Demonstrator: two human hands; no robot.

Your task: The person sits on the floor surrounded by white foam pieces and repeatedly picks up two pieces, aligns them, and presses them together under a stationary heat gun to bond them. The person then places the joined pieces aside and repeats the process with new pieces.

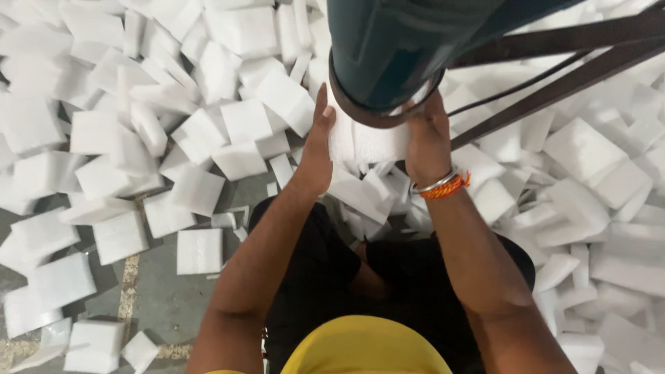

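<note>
I hold a white foam block (370, 142) between my left hand (315, 156) at 9 o'clock and my right hand (426, 142) at 3 o'clock. It is a thick rectangular slab with a slightly pebbled face, standing upright. Its top edge at 12 o'clock is tucked under the rim of the dark green machine cylinder (402, 48), which hides its upper part.

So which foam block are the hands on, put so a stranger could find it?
Find the dark green machine at top centre. Under its banded mouth, the left hand and right hand press a white foam block. Unlike the loose pieces on the floor, it is clamped between two palms.
</note>
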